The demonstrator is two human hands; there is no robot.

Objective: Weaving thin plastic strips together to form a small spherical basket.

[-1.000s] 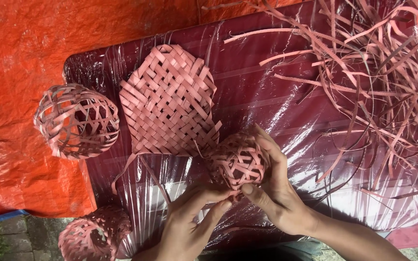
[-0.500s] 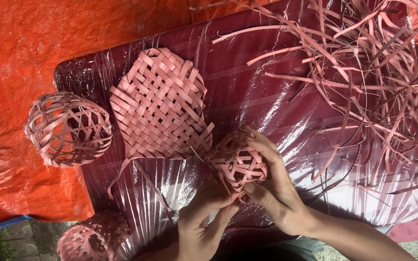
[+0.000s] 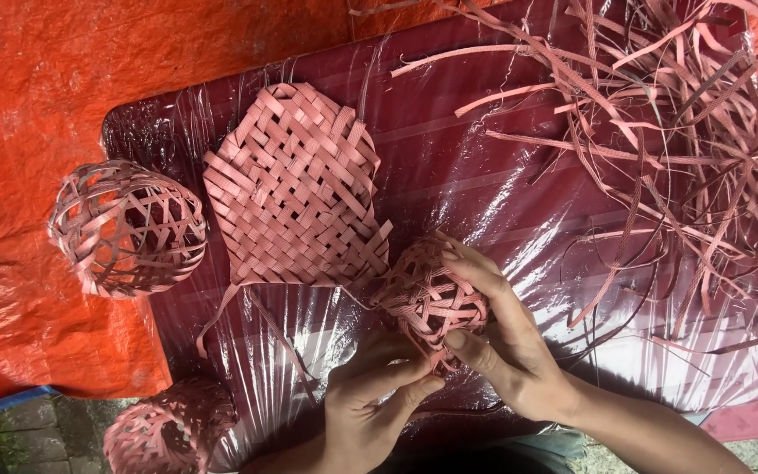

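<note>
A small pink woven ball of flat strips rests low on the plastic-covered maroon table. My right hand cups it from the right, fingers over its top and thumb under it. My left hand sits just below it, fingertips pinching at a strip on its lower edge. A flat woven pink mat with loose strip ends lies just up and left of the ball, touching it.
A larger open-weave pink ball sits at the table's left edge on an orange tarp. Another woven piece lies at the bottom left. A tangle of loose pink strips covers the table's right side.
The view has shifted slightly. My hands stay on the small ball, turning it a little; my left fingers have closed in on its lower edge.
</note>
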